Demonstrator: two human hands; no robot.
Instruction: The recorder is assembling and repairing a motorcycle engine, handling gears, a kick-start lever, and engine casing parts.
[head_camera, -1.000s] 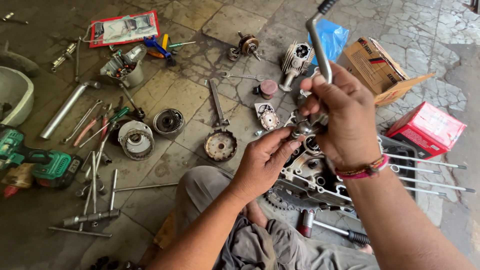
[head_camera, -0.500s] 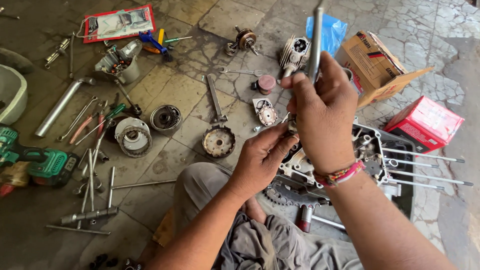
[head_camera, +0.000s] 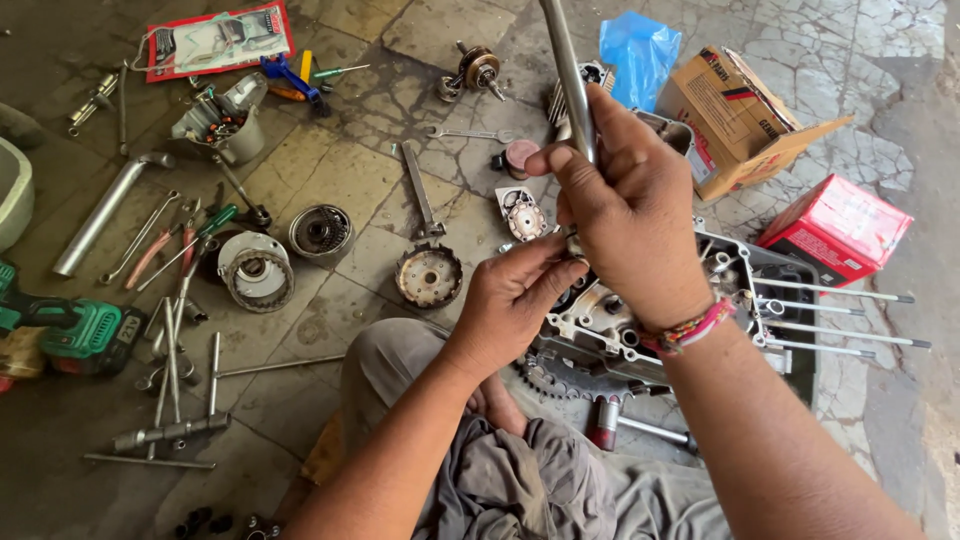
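Note:
My right hand (head_camera: 630, 205) grips a long metal lever (head_camera: 565, 70) that stands nearly upright over an engine crankcase (head_camera: 735, 290) lying on the stone floor. My left hand (head_camera: 515, 290) pinches the lever's lower end where it meets the case, fingers closed around the joint. Long studs (head_camera: 850, 310) stick out of the case to the right. A toothed sprocket (head_camera: 560, 385) shows at the case's near edge. A hammer (head_camera: 640, 428) lies by my knee.
Loose engine parts lie to the left: a round clutch part (head_camera: 428, 275), a magneto rotor (head_camera: 255, 268), a gear drum (head_camera: 320, 230). A green cordless tool (head_camera: 75, 330), wrenches, a steel pipe (head_camera: 105, 212), a cardboard box (head_camera: 740, 120), a red box (head_camera: 838, 228) and a blue bag (head_camera: 638, 50) surround them.
The lever has swung from tilted to nearly upright, and my right hand has slid higher along it. My left hand stays at its base.

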